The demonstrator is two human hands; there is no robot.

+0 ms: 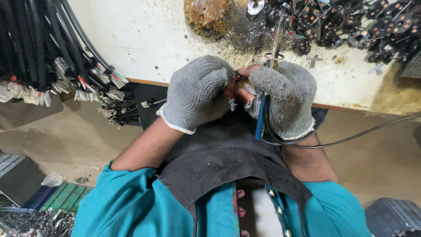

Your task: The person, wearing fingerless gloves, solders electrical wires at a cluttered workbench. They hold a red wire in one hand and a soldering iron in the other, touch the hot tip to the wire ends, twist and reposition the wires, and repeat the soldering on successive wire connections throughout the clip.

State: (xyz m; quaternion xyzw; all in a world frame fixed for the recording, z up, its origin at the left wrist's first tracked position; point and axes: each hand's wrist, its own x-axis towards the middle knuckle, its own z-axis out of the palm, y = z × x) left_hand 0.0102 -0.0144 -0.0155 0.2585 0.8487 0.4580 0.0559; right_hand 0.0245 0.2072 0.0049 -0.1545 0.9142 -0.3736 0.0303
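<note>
A small red-and-black wire end (237,76) is pinched between the bare fingertips (251,69) of both hands, just in front of the white, stained workbench edge (144,82). The left hand (197,92), in a grey knitted fingerless glove, is curled nearly closed around the wire from its side. The right hand (287,98), gloved alike, is closed on a blue-handled soldering tool (262,116) whose metal shaft (277,37) rises toward the bench — its black cord (351,139) trails off to the right.

A slip is judged likely if the pinch loosens, since the wire end is tiny and the fingertips are unprotected near the tool's tip; a burn could follow. The trailing cord could snag on the bench edge or the lap cloth (219,149).

Room is tight: a bundle of black cables with bared ends (66,70) hangs close on the left, and dark round connector parts (351,26) crowd the bench behind. Open space lies mainly below, over the lap.
</note>
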